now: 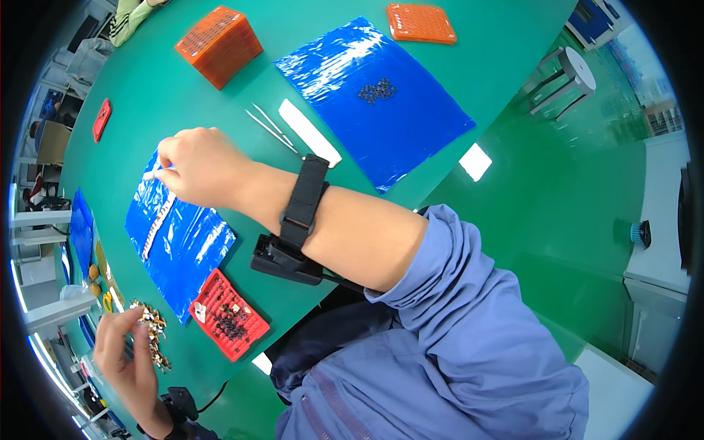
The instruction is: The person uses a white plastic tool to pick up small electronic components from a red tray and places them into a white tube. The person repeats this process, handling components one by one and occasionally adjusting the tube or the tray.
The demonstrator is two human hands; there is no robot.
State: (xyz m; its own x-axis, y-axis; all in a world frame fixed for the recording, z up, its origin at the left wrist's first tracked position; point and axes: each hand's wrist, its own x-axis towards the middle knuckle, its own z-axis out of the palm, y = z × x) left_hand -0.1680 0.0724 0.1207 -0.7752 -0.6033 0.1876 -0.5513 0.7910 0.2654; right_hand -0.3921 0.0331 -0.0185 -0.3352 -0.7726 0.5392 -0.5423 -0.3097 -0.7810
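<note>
Left of centre, the right hand (pixel 198 165) has fingers bunched by a pale strip (pixel 157 228) on a blue sheet (pixel 192 253) (grip: can't tell); a light touch should keep it straight. Lower left, the left hand (pixel 125 353) curls near metal pieces (pixel 155 336), hold unclear.

A narrow, pale strip (pixel 158 226) is laid slantwise on a glossy blue sheet (pixel 192 238), its upper end partly hidden. Small gold pieces (pixel 156 339) are heaped loosely near the sheet's lower end, partly covered on the left.
</note>
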